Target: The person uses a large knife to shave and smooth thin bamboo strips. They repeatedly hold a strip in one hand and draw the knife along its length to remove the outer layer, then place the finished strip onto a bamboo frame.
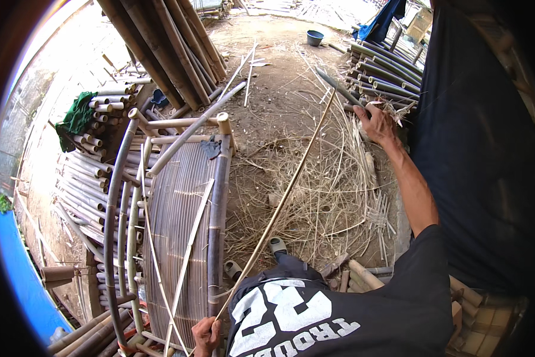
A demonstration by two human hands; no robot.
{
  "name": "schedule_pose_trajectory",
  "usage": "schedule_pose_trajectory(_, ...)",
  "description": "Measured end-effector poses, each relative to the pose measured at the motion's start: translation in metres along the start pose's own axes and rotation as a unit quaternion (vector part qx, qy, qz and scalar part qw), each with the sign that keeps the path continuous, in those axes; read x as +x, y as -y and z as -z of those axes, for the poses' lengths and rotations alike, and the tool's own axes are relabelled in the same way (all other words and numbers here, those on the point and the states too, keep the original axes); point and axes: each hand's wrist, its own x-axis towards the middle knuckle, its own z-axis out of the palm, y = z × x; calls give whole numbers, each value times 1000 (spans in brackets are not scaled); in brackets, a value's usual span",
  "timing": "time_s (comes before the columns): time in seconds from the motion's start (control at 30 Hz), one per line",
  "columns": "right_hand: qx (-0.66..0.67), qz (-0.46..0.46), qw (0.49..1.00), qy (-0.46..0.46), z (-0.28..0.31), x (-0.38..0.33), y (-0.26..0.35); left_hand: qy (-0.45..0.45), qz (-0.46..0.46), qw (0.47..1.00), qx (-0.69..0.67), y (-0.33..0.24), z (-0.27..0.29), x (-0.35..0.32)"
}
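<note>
My left hand (206, 336) is closed round the lower end of a long thin bamboo strip (286, 193), beside the bamboo bench. The strip slants up and away to the right across my front. My right arm is stretched out, and its hand (377, 124) grips a long knife (333, 81) with a grey, slightly curved blade. The strip's far end meets the blade or passes very near it; contact is hard to tell. Most of the knife's handle is hidden in my fingers.
A bamboo bench (217, 238) with a slatted seat stands at my left, loose strips and a pole lying across it. Shavings (303, 184) litter the ground ahead. Bamboo poles (392, 68) are stacked at right, a dark sheet (475, 149) hangs nearby, and a bucket (315, 38) sits far off.
</note>
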Motion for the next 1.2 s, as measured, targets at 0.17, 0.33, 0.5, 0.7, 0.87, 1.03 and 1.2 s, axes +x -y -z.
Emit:
schedule_pose_trajectory(0.17, 65, 113, 990, -46, -6, -21, 22, -20, -17, 1000, 12, 11, 1, 5)
schedule_pose_trajectory(0.33, 79, -199, 976, -36, 19, 14, -49, -8, -13, 1000, 8, 27, 6, 7)
schedule_pose_trajectory(0.5, 443, -91, 891, 24, -27, -65, 43, 31, 168, 960, -224, -39, -24, 73)
schedule_pose_trajectory(0.7, 687, -21, 713, 138, -74, -173, 191, 308, 220, 673, -636, -117, -54, 197)
schedule_pose_trajectory(0.87, 633, -32, 770, 79, -68, -152, 203, 362, 251, 547, -712, -112, -58, 195)
schedule_pose_trajectory(1.03, 509, -88, 855, 40, -34, -79, 154, 370, 172, 669, -621, -75, -33, 125)
schedule_pose_trajectory(1.2, 176, 55, 982, 38, -26, -88, 160, 249, 218, 805, -493, -87, -16, 111)
